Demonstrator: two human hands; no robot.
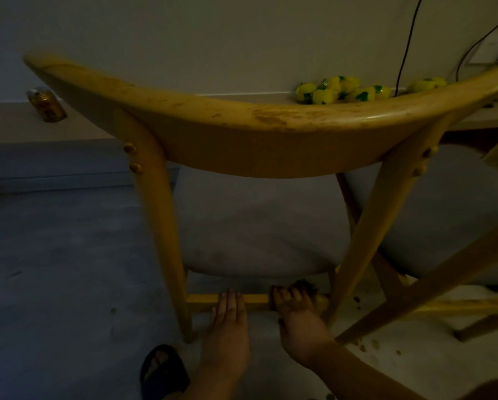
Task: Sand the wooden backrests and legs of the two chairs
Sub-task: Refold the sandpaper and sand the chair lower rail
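A yellowish wooden chair faces away from me, its curved backrest (242, 116) stained along the top edge. Its two rear legs (161, 226) run down to a low crossbar (256, 300) under the grey seat (250, 241). My left hand (229, 316) rests on the crossbar with straight fingers. My right hand (296, 310) curls over the bar's right end, next to the right rear leg (366, 235), and holds a dark sanding piece (307, 284) against the wood. A second chair (432, 278) stands at the right, its leg crossing behind my right forearm.
My foot in a dark sandal (161, 370) stands on the grey floor at the bottom left. On the ledge behind are a jar (47, 105) and several yellow-green packets (337, 89). Black cables run to a wall socket (490, 50). Dark specks lie on the floor under the second chair.
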